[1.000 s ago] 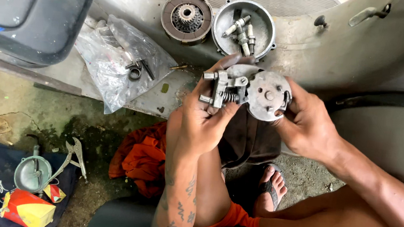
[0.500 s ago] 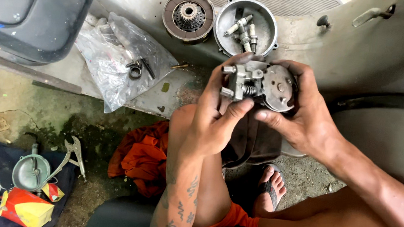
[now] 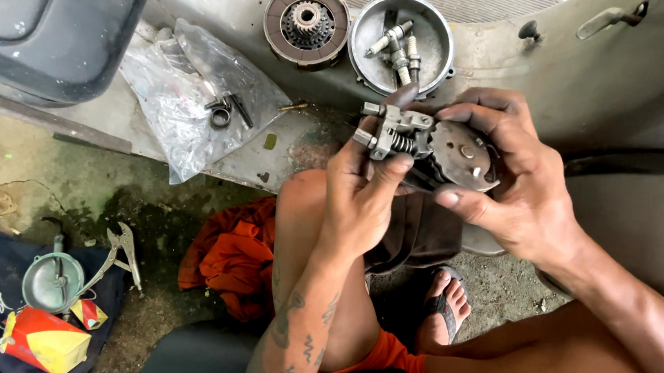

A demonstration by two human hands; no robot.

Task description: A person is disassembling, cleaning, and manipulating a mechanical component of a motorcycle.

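Both hands are wrapped round that greasy grey metal clutch assembly with the round plate and coil springs [image 3: 431, 147], up over the knee: left hand [image 3: 364, 190] pinching the bracket end, right hand [image 3: 513, 181] cupping the disc. Looks heavy, rigid, oily-slick, so the edges seem the best grip.

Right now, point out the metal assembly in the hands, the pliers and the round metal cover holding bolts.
metal assembly [image 3: 443, 149], head view, round plate.
pliers [image 3: 121, 248], head view, handles.
round metal cover [image 3: 436, 58], head view, inner wall.
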